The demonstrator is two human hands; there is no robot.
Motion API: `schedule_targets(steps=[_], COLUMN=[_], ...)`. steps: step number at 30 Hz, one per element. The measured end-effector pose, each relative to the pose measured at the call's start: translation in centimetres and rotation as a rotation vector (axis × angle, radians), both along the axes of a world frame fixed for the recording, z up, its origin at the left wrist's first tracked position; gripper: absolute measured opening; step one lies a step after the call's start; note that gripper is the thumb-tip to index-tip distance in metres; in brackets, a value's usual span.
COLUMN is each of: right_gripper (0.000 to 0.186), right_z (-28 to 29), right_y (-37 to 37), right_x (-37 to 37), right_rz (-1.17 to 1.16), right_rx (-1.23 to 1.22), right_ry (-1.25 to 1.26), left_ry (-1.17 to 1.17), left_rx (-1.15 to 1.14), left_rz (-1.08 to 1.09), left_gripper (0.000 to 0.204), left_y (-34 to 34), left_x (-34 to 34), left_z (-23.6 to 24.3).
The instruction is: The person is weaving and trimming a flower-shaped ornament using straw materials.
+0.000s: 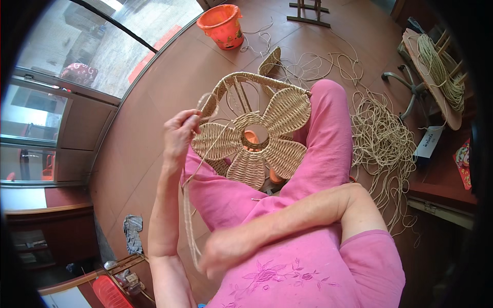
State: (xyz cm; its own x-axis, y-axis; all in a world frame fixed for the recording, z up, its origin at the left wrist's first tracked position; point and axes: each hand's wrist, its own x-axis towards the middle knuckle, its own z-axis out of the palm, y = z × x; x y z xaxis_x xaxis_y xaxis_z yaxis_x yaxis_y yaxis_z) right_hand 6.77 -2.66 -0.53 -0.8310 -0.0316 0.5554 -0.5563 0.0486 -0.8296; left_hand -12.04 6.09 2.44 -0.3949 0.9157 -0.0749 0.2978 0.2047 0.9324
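Note:
A flower-shaped woven frame [257,138] of pale straw rope rests on my lap, its petals partly wound. My left hand [179,136] is raised at the frame's left petal, fingers pinched on the rope where it meets the frame. A long strand of straw rope [189,215] hangs down from there in a loop to my right hand [226,251], which is closed on it low in front of my pink shirt.
A tangled heap of loose straw rope [382,141] lies on the brown floor to my right. An orange bucket [223,25] stands at the back. A round board wound with rope [436,72] leans at right. A grey rag [133,231] lies at left.

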Motion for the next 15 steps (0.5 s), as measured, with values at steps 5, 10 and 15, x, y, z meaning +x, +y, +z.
schedule_targets(steps=[5, 10, 15], right_gripper=[0.020, 0.026, 0.026], right_z=[0.3, -3.3, -4.9], right_y=[6.9, 21.0, 26.4], right_x=[-1.6, -0.1, -1.5], right_rz=[-0.521, -1.201, -0.939], right_rx=[0.479, 0.619, 0.643], right_ry=[-0.397, -0.622, -0.836], left_ry=[0.313, 0.061, -0.100], left_rx=[-0.116, -0.160, -0.260], left_rz=[-0.041, -0.063, -0.136], left_gripper=[0.024, 0.018, 0.011], left_y=[3.3, 5.6, 7.6], left_x=[0.2, -0.1, 1.2], left_z=[-3.1, -5.5, -5.8])
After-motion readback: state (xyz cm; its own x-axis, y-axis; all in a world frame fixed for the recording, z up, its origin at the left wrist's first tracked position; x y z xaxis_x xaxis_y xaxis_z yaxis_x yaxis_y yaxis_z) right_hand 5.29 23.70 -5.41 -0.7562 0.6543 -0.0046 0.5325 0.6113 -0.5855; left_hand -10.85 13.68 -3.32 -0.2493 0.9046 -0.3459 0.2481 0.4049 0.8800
